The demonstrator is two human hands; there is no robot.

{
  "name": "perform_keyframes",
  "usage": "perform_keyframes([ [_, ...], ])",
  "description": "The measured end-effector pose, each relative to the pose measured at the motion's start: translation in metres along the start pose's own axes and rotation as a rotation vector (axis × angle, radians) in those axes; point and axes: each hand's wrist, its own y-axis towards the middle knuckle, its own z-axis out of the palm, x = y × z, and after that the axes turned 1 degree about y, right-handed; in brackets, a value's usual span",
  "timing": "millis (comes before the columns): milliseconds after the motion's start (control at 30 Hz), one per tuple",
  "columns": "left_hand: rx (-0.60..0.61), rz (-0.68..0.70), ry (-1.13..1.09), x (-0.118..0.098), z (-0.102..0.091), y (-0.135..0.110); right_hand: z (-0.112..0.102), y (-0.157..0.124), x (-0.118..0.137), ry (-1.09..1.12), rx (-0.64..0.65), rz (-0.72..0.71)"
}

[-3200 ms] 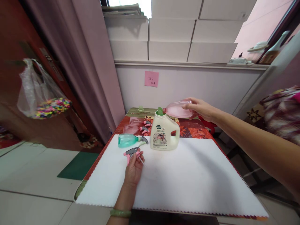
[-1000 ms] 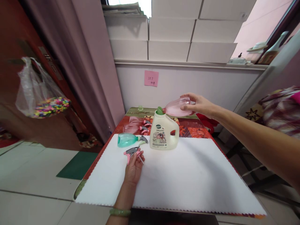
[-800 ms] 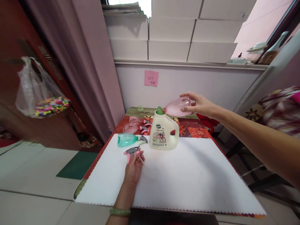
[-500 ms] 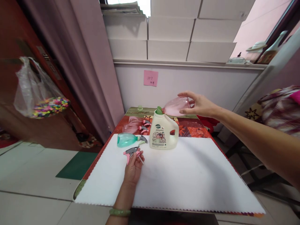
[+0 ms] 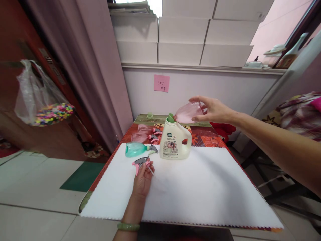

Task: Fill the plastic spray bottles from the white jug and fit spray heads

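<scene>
A clear pink spray bottle (image 5: 187, 112), without its head, lies tipped on its side in my right hand (image 5: 210, 109), fingers closed around its base. Its neck points left, at the green spout of a cream detergent jug (image 5: 174, 144) that stands upright on the white cloth. Between the fingers and thumb of my left hand (image 5: 143, 179) is a pink and grey spray trigger head (image 5: 140, 162), its thin tube pointing down to the right. Just beyond it a green spray bottle (image 5: 135, 149) with a grey trigger lies on its side.
Behind the green bottle lie more pink spray bottles (image 5: 139, 137) with triggers. A small green cap (image 5: 149, 115) sits at the table's far left. White cloth (image 5: 195, 190) covers the near tabletop. White boxes (image 5: 180, 30) are stacked on the ledge above.
Hardly anything differs: the pink bottle stays tipped at the jug's spout in my right hand, and my left hand keeps the trigger head in the same place.
</scene>
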Motion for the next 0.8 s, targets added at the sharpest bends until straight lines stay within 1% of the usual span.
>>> perform_keyframes([
  [267, 0.008, -0.001, 0.001, 0.000, -0.001, 0.000, -0.010, 0.013, 0.007, -0.134, 0.068, -0.042],
  [467, 0.010, 0.000, 0.005, 0.000, -0.002, 0.001, -0.018, 0.027, 0.011, -0.132, 0.109, -0.081],
  [633, 0.000, -0.006, 0.002, 0.000, -0.001, 0.001, -0.027, 0.045, 0.013, -0.162, 0.155, -0.098],
  [700, -0.003, -0.007, 0.001, 0.000, -0.001, 0.001, -0.029, 0.054, 0.015, -0.137, 0.150, -0.095],
  [800, -0.004, -0.008, -0.001, 0.000, 0.000, 0.001, -0.027, 0.068, 0.018, -0.068, 0.101, -0.098],
])
